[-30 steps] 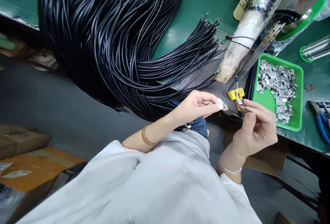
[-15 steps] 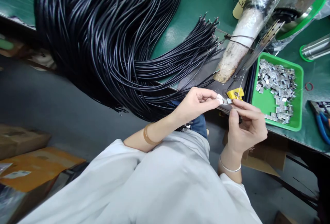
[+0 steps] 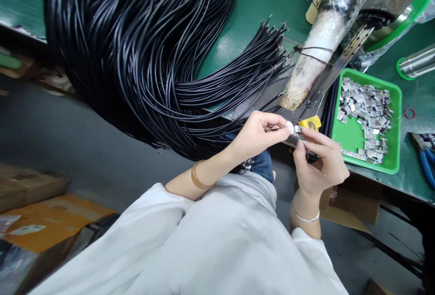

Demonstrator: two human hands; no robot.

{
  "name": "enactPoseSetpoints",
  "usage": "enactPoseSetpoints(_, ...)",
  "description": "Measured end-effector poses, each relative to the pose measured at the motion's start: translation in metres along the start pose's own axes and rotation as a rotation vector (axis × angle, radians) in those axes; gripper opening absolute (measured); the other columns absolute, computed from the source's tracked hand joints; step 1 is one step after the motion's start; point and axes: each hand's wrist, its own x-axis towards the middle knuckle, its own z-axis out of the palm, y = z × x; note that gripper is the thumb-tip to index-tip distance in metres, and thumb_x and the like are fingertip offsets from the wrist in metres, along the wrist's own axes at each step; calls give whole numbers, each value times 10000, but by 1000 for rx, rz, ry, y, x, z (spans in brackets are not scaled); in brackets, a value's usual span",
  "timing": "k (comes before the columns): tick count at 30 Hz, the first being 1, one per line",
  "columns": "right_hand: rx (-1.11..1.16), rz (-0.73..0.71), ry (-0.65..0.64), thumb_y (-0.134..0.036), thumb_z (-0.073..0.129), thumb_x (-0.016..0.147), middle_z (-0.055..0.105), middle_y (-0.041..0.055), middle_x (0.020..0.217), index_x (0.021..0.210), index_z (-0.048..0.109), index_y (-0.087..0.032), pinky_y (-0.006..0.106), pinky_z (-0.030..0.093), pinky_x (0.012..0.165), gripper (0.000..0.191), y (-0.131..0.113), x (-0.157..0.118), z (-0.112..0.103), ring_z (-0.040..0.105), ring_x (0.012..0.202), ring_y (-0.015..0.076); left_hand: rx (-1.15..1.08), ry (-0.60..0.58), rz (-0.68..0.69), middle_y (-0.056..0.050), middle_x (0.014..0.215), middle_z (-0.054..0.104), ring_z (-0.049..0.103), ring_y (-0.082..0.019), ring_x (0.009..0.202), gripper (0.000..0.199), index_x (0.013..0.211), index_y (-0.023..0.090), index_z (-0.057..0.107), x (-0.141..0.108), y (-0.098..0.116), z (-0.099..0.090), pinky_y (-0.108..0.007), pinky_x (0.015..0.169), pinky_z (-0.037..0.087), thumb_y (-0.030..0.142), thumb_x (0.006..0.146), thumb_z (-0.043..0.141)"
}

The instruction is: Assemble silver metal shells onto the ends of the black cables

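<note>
My left hand [image 3: 260, 132] is closed in a pinch, with white wrapping at its fingertips. From that pinch a small silver metal connector [image 3: 297, 128] sticks out to the right. My right hand [image 3: 321, 159] is bent close by, its index fingertip at the connector's right end. A thin silvery wire [image 3: 318, 108] comes down from the metal stand and passes by the right fingers, which look pinched on it; the exact grip is partly hidden. A yellow block [image 3: 311, 123] lies just beyond the fingertips. Black cables [image 3: 217, 89] with stripped ends fan out left of the hands.
A green tray [image 3: 396, 127] of loose metal connectors stands on the right. Above the hands a wrapped white tube [image 3: 307, 66] slants down, tied beside a metal stand [image 3: 353, 52]. Blue-handled pliers [image 3: 426, 159] lie at the right edge. Cardboard boxes [image 3: 30, 188] sit lower left.
My right hand has shifted slightly left, its thumb and fingers nearer the connector. My left hand stays nearly still.
</note>
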Motion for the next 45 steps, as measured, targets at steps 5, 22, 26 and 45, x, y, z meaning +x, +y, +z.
enactPoseSetpoints(5,-28,53,13,-37,735,805,787,57,1118,956,677,-206,362,661,827,234,0,3,5,776,979,211,41,58,79,-1,662,654,545,-73,614,84,716,108,732,5,-2,4,-195,614,458,178,739,690)
enactPoseSetpoints(22,-8,204,-49,-168,696,870,778,51,1093,904,653,-218,376,650,822,75,-4,12,7,768,995,221,191,118,116,4,623,593,435,-54,542,129,718,105,738,5,4,4,-176,495,343,217,750,682)
enactPoseSetpoints(26,-39,219,-70,-184,702,877,785,51,1052,894,673,-229,387,648,808,56,-4,14,6,769,978,226,271,137,124,38,554,483,306,-38,496,132,736,108,741,3,5,4,-188,450,233,217,765,674)
enactPoseSetpoints(45,-8,326,-4,-222,698,891,786,39,956,894,696,-216,316,620,624,7,-15,12,-4,768,768,197,343,41,98,20,631,573,358,-54,539,148,784,108,758,-5,11,2,-180,499,304,186,757,635)
